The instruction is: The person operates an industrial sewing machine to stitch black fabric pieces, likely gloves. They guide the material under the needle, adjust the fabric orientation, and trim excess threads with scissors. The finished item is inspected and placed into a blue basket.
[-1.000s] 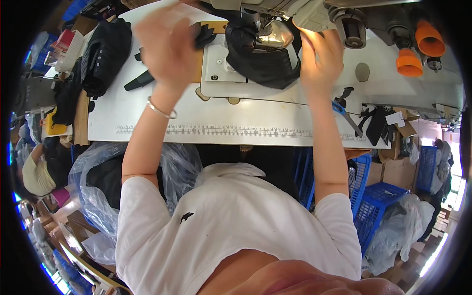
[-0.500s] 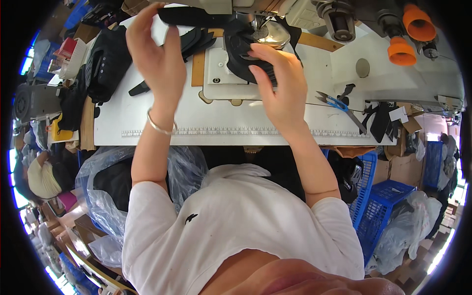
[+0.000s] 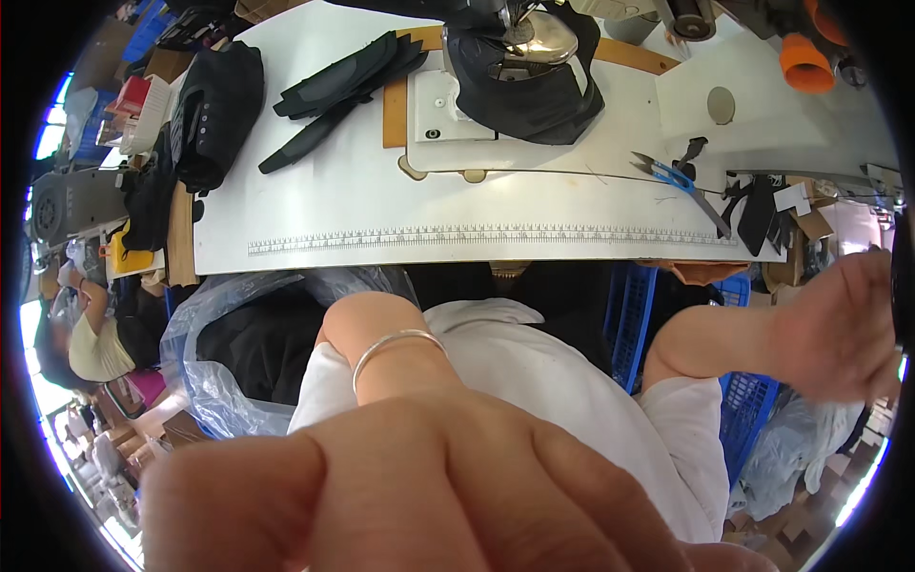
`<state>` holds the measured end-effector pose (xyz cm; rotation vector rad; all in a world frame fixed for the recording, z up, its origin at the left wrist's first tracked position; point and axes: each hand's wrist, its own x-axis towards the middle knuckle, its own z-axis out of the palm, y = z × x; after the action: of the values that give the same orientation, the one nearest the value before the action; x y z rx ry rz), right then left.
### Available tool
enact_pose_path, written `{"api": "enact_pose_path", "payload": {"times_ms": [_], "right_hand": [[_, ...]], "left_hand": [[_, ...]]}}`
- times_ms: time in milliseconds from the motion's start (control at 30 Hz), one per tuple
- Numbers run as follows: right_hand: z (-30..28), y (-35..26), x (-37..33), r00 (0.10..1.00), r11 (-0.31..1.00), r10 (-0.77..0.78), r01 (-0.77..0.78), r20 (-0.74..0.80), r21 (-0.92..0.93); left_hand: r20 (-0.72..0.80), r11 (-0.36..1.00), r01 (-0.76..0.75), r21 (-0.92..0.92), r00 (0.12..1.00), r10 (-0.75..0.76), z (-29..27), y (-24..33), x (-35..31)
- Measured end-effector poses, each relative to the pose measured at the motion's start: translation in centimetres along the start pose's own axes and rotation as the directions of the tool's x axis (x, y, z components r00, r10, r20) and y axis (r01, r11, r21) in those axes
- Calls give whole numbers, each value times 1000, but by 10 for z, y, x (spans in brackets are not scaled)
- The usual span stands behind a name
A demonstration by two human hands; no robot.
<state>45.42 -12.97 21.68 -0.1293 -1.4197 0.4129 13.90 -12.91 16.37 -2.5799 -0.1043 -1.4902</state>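
wearer's grips (image 3: 410, 477) (image 3: 839, 329): 2 | silver bangle (image 3: 405, 334): 1 | snips (image 3: 674, 177): 1 | orange cups (image 3: 806, 65) (image 3: 827, 21): 2

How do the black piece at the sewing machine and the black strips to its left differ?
Shape: the black piece is broad with a curved lower edge; the black strips are long and narrow.
Place: the black piece sits at the machine's shiny metal part; the black strips overlap on the white table, away from it.
Both are dark.

Matt cloth (image 3: 532, 112), glossy metal part (image 3: 547, 44)
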Motion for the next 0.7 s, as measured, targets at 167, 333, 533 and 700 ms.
{"api": "enact_pose_path", "payload": {"times_ms": [167,333,533,700], "right_hand": [[-78,-14,5,991,972,-7,-25,-135,-232],[-222,-28,34,941,653,-134,-152,-312,-742],[-389,-52,98,907,-69,-230,-376,-352,-924],[-380,-48,121,912,-151,-168,-399,-374,-904]], "left_hand": [[67,942,103,-319,994,-86,-12,9,13],[-11,847,361,-389,918,-396,6,-20,10],[-194,742,340,578,940,-280,78,-105,-34],[-224,686,459,565,885,-408,87,-110,-41]]}}
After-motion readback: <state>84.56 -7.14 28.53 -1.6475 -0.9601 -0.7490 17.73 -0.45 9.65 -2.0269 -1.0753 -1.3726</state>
